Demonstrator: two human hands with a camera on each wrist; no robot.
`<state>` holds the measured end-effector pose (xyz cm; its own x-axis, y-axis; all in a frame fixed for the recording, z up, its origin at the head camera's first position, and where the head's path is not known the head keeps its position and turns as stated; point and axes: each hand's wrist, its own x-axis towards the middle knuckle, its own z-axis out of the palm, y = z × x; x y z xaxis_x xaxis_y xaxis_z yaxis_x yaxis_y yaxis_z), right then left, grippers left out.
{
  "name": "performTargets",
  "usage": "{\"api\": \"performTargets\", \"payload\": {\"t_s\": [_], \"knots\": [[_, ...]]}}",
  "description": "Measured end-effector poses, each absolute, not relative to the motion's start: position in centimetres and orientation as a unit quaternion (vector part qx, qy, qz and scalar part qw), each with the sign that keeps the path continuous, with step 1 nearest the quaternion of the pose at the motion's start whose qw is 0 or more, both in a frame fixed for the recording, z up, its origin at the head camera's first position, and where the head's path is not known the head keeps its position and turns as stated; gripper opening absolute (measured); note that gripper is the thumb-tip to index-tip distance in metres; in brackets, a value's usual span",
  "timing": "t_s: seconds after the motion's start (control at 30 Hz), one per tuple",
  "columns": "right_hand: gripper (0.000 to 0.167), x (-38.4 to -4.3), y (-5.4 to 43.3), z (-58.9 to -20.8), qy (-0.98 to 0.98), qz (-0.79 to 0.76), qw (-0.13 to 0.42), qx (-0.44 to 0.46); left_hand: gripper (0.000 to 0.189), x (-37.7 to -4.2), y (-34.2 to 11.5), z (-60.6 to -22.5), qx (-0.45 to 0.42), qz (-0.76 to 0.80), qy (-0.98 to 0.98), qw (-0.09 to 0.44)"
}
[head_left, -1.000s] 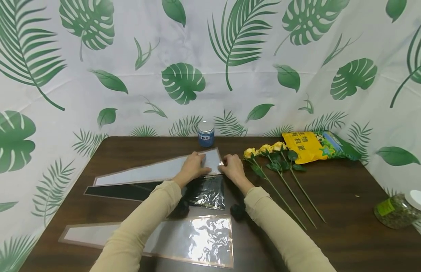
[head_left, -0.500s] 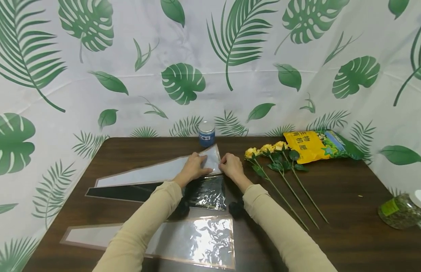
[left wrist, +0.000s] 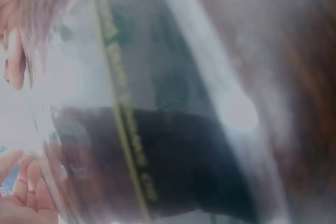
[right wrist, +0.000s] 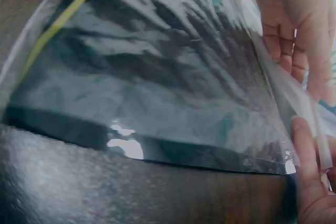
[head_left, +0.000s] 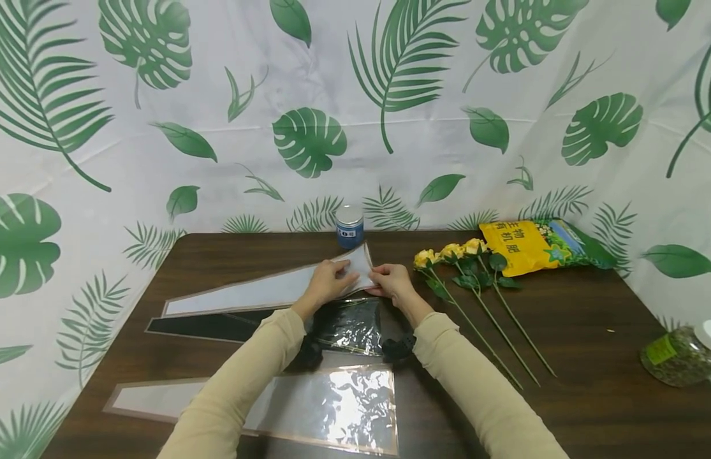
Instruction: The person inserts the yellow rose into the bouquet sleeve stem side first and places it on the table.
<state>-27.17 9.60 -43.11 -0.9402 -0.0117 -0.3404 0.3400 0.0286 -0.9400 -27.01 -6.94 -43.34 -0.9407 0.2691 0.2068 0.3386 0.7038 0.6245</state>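
Note:
Three long tapered flower sleeves lie on the dark table (head_left: 562,331). The far one is whitish (head_left: 246,294), the middle one black (head_left: 217,324), the near one clear (head_left: 309,408). My left hand (head_left: 346,278) and right hand (head_left: 377,275) both pinch the wide end of the whitish sleeve, whose corner stands lifted off the table. In the right wrist view the black sleeve's shiny wide end (right wrist: 157,77) lies under the raised film, with my right thumb (right wrist: 310,182) on the film's edge. The left wrist view is a blur of film (left wrist: 157,103).
Three yellow roses (head_left: 447,252) with long stems lie right of my hands. A yellow bag (head_left: 521,245) lies behind them. A blue jar (head_left: 349,226) stands at the table's back edge. A jar of green bits (head_left: 673,357) lies at the right edge. A leaf-print cloth hangs behind.
My right hand has shifted left toward my left hand. The whitish sleeve's wide end, flat a second ago, has risen off the table between the two hands.

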Motion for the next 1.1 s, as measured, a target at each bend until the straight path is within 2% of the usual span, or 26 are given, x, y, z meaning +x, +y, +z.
{"api": "performTargets", "payload": {"t_s": [0.23, 0.43, 0.6, 0.87, 1.1], "knots": [[0.005, -26.8, 9.2, -43.8, 0.678, -0.72, 0.103, 0.107, 0.038, -26.7, -6.4, -43.1, -0.107, -0.394, -0.912, 0.043], [0.007, -26.5, 9.1, -44.0, 0.687, -0.712, 0.104, 0.105, 0.027, -26.3, -6.2, -43.4, -0.066, -0.426, -0.899, 0.075], [0.01, -26.5, 9.2, -44.0, 0.687, -0.712, 0.108, 0.097, 0.02, -26.3, -6.3, -43.8, -0.07, -0.425, -0.895, 0.116], [0.032, -26.4, 9.6, -44.2, 0.686, -0.716, 0.095, 0.088, 0.018, -26.4, -6.8, -43.2, -0.097, -0.379, -0.912, 0.122], [0.027, -26.4, 9.8, -44.1, 0.658, -0.74, 0.082, 0.115, 0.02, -26.4, -7.3, -42.5, -0.132, -0.377, -0.907, 0.133]]}}
